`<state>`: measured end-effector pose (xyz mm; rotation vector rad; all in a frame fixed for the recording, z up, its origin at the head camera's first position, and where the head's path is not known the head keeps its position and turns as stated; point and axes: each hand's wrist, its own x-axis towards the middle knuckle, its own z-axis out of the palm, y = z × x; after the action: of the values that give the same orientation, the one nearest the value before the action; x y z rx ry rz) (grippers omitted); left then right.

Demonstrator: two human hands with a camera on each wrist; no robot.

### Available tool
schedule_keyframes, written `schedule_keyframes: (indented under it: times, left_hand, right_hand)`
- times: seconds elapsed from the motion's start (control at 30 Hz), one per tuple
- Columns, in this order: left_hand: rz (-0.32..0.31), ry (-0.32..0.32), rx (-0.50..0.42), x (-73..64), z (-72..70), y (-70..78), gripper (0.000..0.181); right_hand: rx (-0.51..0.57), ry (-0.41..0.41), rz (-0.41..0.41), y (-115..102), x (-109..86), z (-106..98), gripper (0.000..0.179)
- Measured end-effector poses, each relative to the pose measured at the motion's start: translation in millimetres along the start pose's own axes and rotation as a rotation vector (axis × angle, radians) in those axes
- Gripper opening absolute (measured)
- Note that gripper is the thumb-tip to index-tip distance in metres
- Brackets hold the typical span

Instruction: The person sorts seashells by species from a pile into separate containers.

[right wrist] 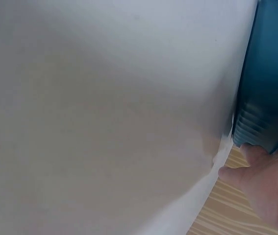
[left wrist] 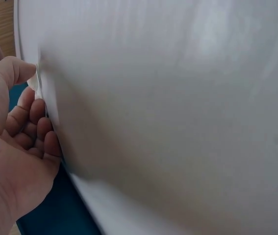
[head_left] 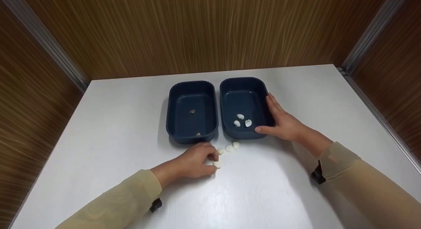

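Observation:
With thumb and fingertips, my left hand [head_left: 196, 161] pinches a small white seashell [head_left: 217, 164] just above the white table, in front of the boxes; the left wrist view shows this shell [left wrist: 33, 82] partly hidden. Beside these fingertips, three more pale shells [head_left: 229, 148] lie in a short line toward the right box. My right hand [head_left: 285, 123] rests against the right dark blue box [head_left: 244, 135], fingers fairly straight along its outer side and thumb at the near rim. Inside that box are three white shells [head_left: 240, 116].
A second dark blue box [head_left: 190, 139] stands to the left, a narrow gap between the two. Two small brownish pieces [head_left: 192, 111] lie in it. Wood-grain panels [head_left: 210, 31] rise behind the white table [head_left: 125, 123] and at both sides.

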<state>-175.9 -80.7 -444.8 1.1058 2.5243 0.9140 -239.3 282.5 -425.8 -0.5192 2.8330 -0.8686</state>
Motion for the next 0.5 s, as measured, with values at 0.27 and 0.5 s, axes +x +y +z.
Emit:
schedule_keyframes:
  times: [0.27,0.5]
  left_hand:
    - [-0.021,0.017,-0.056,-0.8,-5.0,3.8,0.017]
    - [0.035,0.050,-0.103,1.3,-16.6,16.3,0.018]
  right_hand:
    - [0.007,-0.004,0.013,-1,-0.6,0,0.122]
    - [0.010,-0.005,0.013,-3,-0.1,-1,0.121]
